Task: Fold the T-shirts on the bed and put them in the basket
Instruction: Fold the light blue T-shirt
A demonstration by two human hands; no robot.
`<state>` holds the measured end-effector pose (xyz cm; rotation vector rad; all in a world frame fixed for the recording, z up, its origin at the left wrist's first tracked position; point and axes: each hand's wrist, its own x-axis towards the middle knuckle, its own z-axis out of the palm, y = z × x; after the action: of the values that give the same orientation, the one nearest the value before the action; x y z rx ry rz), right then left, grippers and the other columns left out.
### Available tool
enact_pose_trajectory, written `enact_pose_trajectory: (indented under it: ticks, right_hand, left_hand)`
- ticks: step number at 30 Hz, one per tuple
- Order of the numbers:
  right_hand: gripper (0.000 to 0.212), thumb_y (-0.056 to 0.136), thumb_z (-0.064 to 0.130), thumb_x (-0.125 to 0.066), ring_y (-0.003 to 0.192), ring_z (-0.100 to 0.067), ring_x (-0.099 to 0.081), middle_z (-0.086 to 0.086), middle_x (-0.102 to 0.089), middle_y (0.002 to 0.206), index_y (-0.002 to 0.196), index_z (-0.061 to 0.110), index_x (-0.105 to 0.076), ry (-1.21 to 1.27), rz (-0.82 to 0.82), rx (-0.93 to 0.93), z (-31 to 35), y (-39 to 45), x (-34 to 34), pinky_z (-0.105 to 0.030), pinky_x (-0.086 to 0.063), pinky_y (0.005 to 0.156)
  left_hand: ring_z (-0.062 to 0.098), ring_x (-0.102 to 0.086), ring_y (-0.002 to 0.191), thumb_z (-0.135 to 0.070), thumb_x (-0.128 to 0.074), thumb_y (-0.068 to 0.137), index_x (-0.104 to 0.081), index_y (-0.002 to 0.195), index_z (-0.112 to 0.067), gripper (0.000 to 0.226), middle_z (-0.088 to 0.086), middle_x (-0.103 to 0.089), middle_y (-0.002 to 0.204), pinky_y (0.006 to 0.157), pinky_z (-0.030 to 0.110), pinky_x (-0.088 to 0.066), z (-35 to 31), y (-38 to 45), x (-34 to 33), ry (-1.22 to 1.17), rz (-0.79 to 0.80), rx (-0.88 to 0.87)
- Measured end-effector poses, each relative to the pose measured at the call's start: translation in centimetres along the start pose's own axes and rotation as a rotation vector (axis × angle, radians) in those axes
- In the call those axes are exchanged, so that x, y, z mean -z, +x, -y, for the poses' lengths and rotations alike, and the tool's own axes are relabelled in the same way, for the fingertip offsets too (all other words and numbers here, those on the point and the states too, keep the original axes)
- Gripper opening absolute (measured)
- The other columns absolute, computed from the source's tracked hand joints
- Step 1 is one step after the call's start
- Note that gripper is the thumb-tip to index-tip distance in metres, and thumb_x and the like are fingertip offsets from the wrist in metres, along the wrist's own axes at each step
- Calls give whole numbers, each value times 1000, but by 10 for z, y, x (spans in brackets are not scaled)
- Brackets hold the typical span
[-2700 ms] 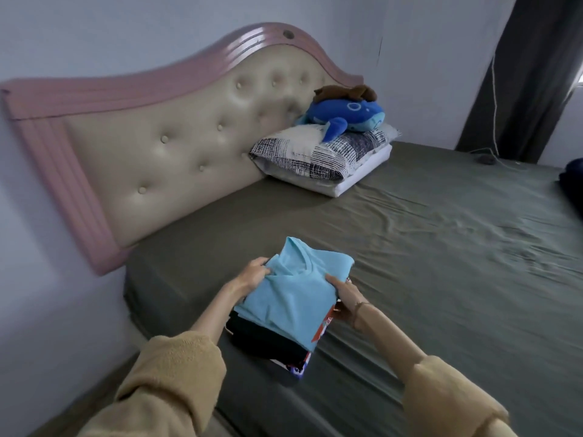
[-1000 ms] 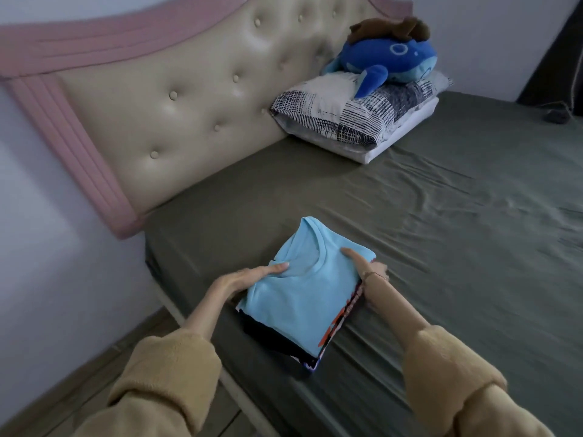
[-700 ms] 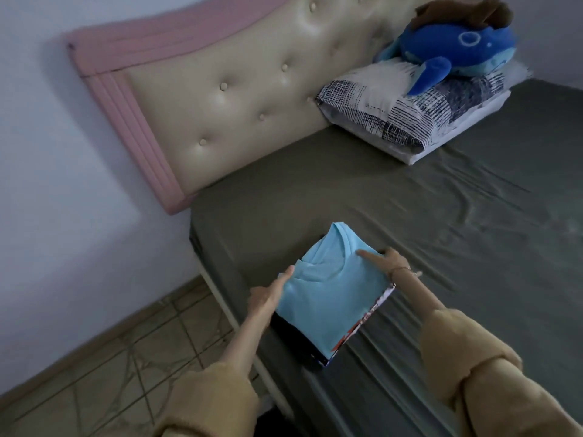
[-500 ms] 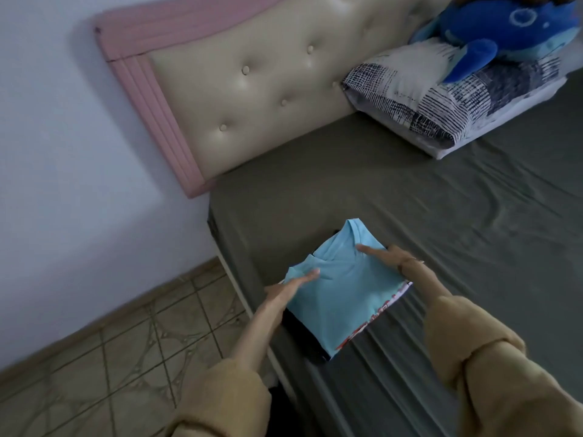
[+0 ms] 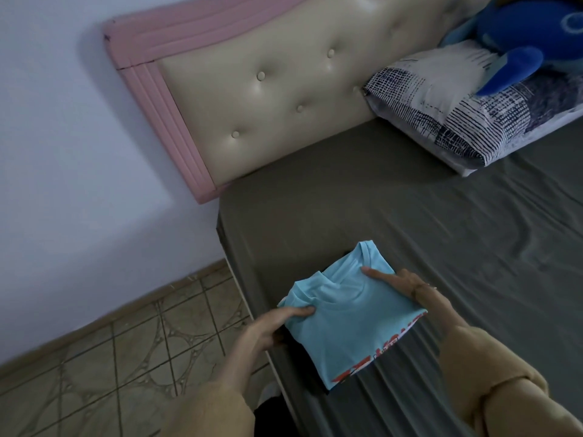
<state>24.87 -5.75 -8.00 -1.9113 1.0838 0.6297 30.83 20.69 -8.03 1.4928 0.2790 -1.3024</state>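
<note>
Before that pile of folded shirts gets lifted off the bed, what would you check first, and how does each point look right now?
1. Left hand holds the stack's left edge: ok.
2. Right hand holds the right side, index finger flat on the light blue T-shirt: ok.
3. Light blue T-shirt folded on top: ok.
4. Black shirt and red-printed shirt underneath lined up: cannot tell.
5. Basket in sight: not ok, none visible.
6. Stack near the bed edge, tiled floor below: ok.

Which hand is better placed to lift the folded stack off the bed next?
Left hand, likely: its fingers already curl around the stack at the bed's edge. The right hand only presses flat on top.
</note>
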Motion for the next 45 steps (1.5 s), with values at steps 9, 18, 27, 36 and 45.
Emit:
enact_pose_trajectory:
  ticks: [9,18,27,36,45]
  right_hand:
    - [97,55,76,-66,97,-27,-62,-11,-63,114,121,5,-56,198,10,105,61,12,22,-37,-46,89]
    - [90,65,74,-61,103,-28,-61,-11,-62,118,122,6,-55,181,23,138,153,47,4,-42,-45,99]
    - [103,62,85,-46,113,-30,-55,-11,-55,130,134,13,-43,-31,-82,65,156,74,-8,-42,-41,98]
    - [60,86,60,-48,106,-30,-57,-14,-60,118,111,6,-56,26,-274,154,148,52,4,-35,-44,87]
    - [33,89,17,-60,113,-25,-56,-12,-62,121,119,4,-55,107,-417,179,40,-14,18,-22,-38,84]
  left_hand:
    - [17,-68,83,-21,-75,76,-60,113,-19,40,0,-71,93,64,29,-54,-79,0,40,79,13,-36]
    - [22,-64,95,-26,-82,64,-58,115,-20,57,5,-67,106,77,35,-53,-139,26,108,86,-47,2]
    - [26,-57,109,-40,-93,40,-46,131,-16,105,7,-58,124,79,39,-53,-140,76,130,176,-75,91]
    - [30,-49,113,-13,-63,75,-42,132,1,63,17,-48,132,84,36,-48,-169,69,110,333,-726,-179]
    - [27,-44,118,-2,-55,81,-51,118,-7,37,11,-52,123,95,36,-37,-130,43,-27,743,-651,-805]
